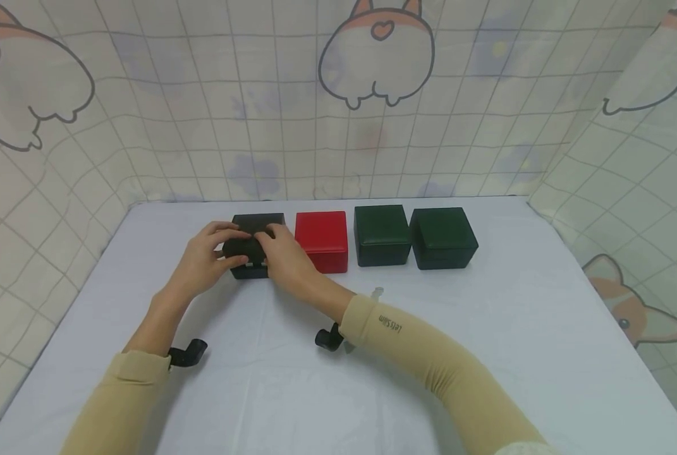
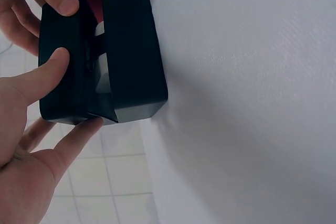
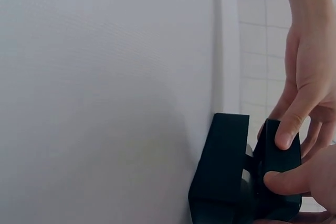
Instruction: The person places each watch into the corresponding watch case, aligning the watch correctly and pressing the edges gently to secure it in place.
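At the left end of a row of boxes, a dark green, nearly black box [image 1: 250,273] has its lid partly raised. My left hand [image 1: 201,256] holds the lid [image 2: 63,98] from the left, thumb on its front face and other fingers around its side and top. From the right, my right hand [image 1: 288,258] grips the same lid, its thumb [image 3: 286,181] also on the front. Through the gap between lid and base [image 2: 134,51], a whitish inside [image 2: 103,72] shows; the left wrist view cannot tell what it is.
Right of the held box stand a closed red box [image 1: 321,243] and two closed dark green boxes [image 1: 382,235], [image 1: 444,238] in the same row. All are near the far edge of the white-covered table [image 1: 292,392]. A patterned cloth [image 1: 292,126] hangs behind and on both sides.
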Motion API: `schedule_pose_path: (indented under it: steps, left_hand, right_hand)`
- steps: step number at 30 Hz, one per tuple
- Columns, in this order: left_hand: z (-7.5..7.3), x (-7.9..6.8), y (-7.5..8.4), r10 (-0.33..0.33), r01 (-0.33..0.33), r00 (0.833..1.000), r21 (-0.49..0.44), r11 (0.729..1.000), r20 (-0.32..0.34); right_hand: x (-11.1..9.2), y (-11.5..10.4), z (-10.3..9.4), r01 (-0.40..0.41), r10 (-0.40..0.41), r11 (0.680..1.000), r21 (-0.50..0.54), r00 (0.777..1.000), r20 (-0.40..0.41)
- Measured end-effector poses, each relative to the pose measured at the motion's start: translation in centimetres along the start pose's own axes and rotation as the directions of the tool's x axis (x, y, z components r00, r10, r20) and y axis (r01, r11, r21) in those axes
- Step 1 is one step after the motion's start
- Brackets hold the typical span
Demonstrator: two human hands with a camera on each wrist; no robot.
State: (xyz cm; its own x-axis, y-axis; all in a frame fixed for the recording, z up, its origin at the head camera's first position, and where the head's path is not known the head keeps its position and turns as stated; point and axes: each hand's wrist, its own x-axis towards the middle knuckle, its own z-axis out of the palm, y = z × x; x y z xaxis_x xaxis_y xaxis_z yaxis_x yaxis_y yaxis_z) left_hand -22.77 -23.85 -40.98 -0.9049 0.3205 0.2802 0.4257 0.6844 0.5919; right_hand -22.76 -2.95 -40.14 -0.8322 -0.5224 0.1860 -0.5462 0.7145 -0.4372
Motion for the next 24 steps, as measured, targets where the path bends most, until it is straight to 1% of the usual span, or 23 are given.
schedule_pose_path:
  steps: [9,16,24]
  left_hand:
    - [0.32,0.02,-0.10,-0.003,0.003,1.000,-0.021,1.000,-0.003]
    - [0.55,0.06,0.04,-0.018,0.018,1.000,-0.027,0.999,0.001]
    - [0.86,-0.13,-0.20,-0.008,0.008,1.000,-0.017,1.000,0.001]
  right_hand:
    - [-0.44,-0.15,0.33,0.012,-0.012,0.996,-0.089,1.000,0.008]
    - [-0.63,0.03,0.30,0.022,-0.021,0.996,-0.086,1.000,0.012]
    - [-0.71,-0.11,0.14,0.006,0.000,0.989,-0.149,0.999,0.040]
